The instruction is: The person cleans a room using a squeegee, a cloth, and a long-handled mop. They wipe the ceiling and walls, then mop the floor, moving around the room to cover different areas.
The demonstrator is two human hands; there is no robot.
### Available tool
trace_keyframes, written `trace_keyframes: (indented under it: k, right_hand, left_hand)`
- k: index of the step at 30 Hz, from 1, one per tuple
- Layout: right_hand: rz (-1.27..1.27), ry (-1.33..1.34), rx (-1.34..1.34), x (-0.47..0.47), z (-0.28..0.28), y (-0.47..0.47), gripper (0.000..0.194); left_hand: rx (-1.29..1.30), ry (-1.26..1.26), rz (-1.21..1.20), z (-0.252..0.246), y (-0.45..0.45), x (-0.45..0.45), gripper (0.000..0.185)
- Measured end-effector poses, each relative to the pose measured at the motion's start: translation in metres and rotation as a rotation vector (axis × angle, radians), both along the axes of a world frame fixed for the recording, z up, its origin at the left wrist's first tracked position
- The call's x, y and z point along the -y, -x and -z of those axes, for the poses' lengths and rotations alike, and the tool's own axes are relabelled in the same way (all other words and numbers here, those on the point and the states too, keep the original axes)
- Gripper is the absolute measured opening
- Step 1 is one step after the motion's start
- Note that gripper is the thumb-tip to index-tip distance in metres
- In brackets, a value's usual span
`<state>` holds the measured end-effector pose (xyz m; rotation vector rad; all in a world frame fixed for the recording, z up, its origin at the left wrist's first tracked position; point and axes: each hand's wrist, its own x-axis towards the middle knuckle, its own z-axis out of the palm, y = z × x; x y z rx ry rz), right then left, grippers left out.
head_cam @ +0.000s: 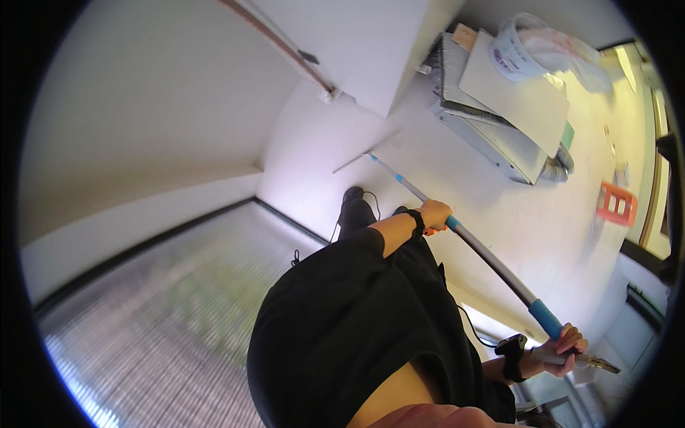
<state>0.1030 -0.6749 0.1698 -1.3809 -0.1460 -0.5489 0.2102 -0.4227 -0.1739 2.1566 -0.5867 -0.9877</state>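
Note:
My left hand (434,215) is wrapped around the middle of a telescopic metal pole (492,260) with blue collars. Something small and orange shows under that hand. Nearer the pole's close end, my right hand (568,350) grips its grey section just past a blue sleeve (546,319). A tarnished metal tip (603,365) sticks out beyond my right fingers. At the far end, the pole meets a thin crossbar head (350,164) over the pale floor; whether it touches the floor I cannot tell. Both wrists wear black bands, the right one with a small device (511,345).
A pale board (516,99) lies on stacked metal panels (489,142), with a clear plastic bucket (508,59) and plastic bag (578,59) on top. An orange plastic stool (616,204) stands at right. A ribbed translucent panel (187,299) is at left. A pipe (289,51) runs along the wall.

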Motion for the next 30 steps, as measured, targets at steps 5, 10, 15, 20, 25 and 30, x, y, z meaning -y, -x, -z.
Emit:
trace_keyframes:
  k: [5, 10, 15, 20, 25, 30]
  right_hand:
    - [-0.007, -0.387, 0.245, -0.037, -0.011, 0.026, 0.021]
    - [0.009, -0.227, 0.151, -0.103, -0.005, 0.056, 0.024]
    - [0.15, -0.05, 0.036, -0.187, 0.02, 0.07, 0.022]
    - [0.37, 0.09, -0.063, -0.254, 0.029, 0.067, 0.025]
    - [-0.001, 0.125, -0.095, -0.282, 0.016, 0.072, 0.028]
    - [0.209, -0.006, 0.0, -0.294, 0.007, 0.088, 0.028]
  left_hand:
    - [-0.087, 0.002, 0.389, -0.023, -0.027, -0.012, 0.007]
    - [-0.254, -0.259, 0.581, -0.047, -0.058, -0.055, 0.006]
    - [-0.115, -0.358, 0.822, -0.041, -0.089, -0.106, 0.01]
    - [-0.001, -0.262, 1.009, -0.006, -0.101, -0.14, 0.014]
    - [-0.143, -0.237, 0.871, -0.011, -0.072, -0.175, 0.015]
    - [-0.155, -0.264, 0.827, -0.048, -0.077, -0.182, 0.015]
